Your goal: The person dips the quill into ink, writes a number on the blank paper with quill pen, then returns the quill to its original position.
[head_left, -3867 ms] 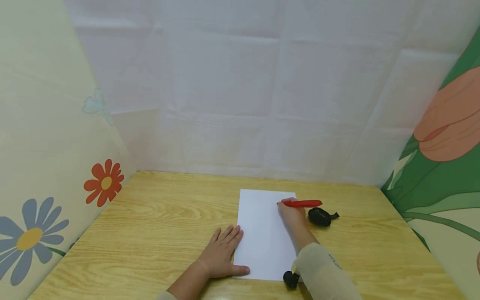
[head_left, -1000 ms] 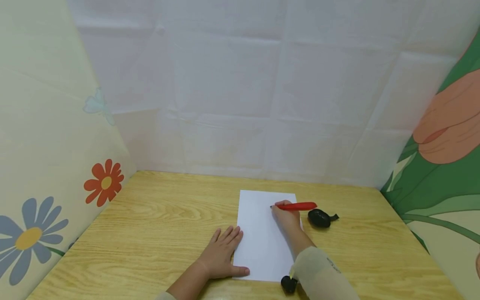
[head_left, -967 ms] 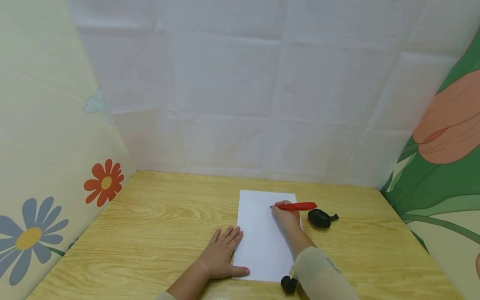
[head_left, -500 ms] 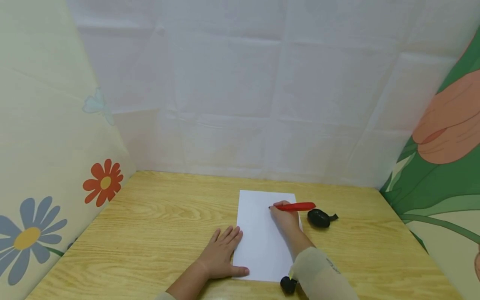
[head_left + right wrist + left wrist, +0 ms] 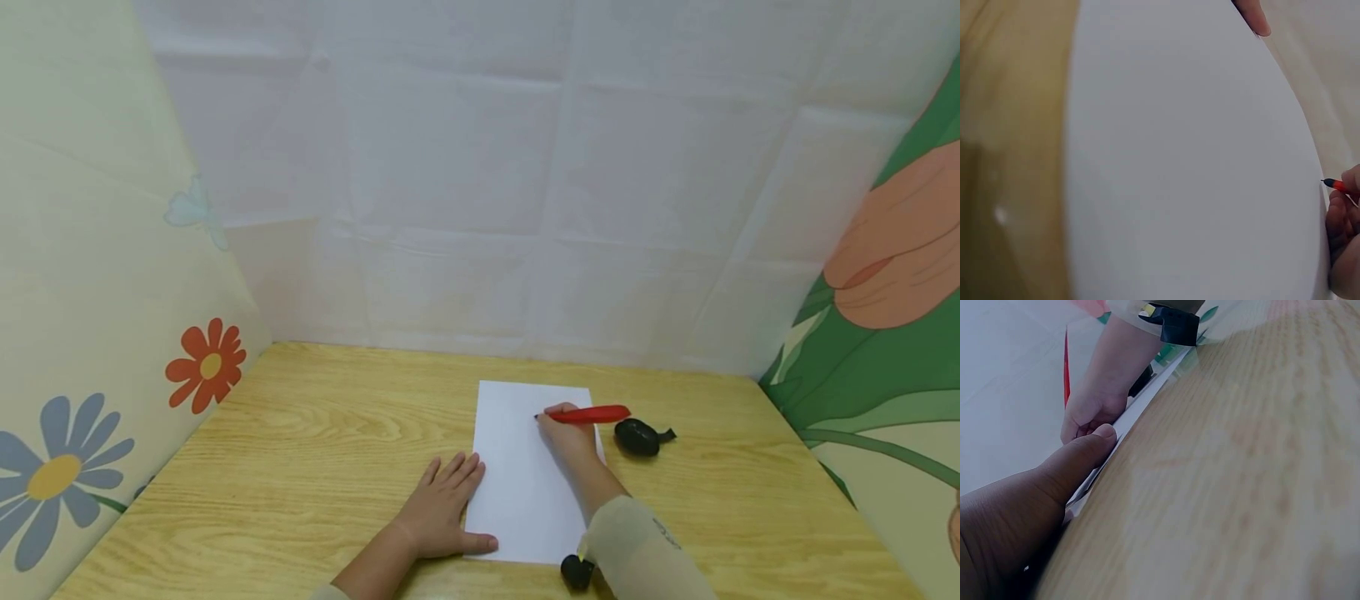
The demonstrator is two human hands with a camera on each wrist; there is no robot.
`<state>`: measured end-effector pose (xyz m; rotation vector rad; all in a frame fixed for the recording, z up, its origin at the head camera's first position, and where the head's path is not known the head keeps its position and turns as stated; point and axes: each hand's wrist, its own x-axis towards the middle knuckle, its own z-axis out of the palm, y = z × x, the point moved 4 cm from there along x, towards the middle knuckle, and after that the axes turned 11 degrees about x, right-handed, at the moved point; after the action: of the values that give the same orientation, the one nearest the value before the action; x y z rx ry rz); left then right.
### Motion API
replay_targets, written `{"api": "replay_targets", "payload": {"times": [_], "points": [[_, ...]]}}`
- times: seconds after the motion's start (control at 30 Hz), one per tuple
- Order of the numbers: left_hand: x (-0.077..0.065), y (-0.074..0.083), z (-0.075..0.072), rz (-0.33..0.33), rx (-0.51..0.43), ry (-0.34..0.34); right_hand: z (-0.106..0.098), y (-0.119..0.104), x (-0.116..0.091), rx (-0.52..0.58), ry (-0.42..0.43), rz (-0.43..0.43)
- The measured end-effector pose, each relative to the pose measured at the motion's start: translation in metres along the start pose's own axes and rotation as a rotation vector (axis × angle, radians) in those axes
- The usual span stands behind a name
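Note:
My right hand [image 5: 573, 437] pinches a red pen [image 5: 600, 414] with a dark tip, low over the upper right part of a white sheet of paper [image 5: 525, 492]. Slanted, the pen's red end points to the right. In the right wrist view, the pen tip [image 5: 1325, 181] shows close at the paper's surface, and no marks are visible on the sheet. My left hand [image 5: 444, 510] lies flat with spread fingers at the sheet's left edge, its thumb on the lower left corner. The left wrist view shows that thumb [image 5: 1082, 456] near the paper edge.
A glossy black oval object [image 5: 637, 437] with a short tail sits on the wooden table [image 5: 360, 417], right of the paper. A small black piece [image 5: 577, 572] is by my right sleeve [image 5: 645, 550]. White cloth [image 5: 450, 183] hangs behind; flowered cloths stand at both sides.
Over the last few seconds my right hand has shifted left and slightly nearer with the pen, moving only a little in the last second. The left hand stays in place.

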<state>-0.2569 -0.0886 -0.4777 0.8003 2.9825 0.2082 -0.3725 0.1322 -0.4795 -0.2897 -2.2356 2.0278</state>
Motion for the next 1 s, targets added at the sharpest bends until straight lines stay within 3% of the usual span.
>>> {"api": "replay_targets", "payload": {"times": [0.33, 1.0], "points": [[0.0002, 0.0, 0.0003, 0.002, 0.002, 0.001, 0.0013, -0.001, -0.0035, -0.005, -0.014, 0.064], [0.0009, -0.0009, 0.0009, 0.008, -0.017, 0.005, 0.0033, -0.0026, -0.0061, -0.031, -0.053, 0.087]]}}
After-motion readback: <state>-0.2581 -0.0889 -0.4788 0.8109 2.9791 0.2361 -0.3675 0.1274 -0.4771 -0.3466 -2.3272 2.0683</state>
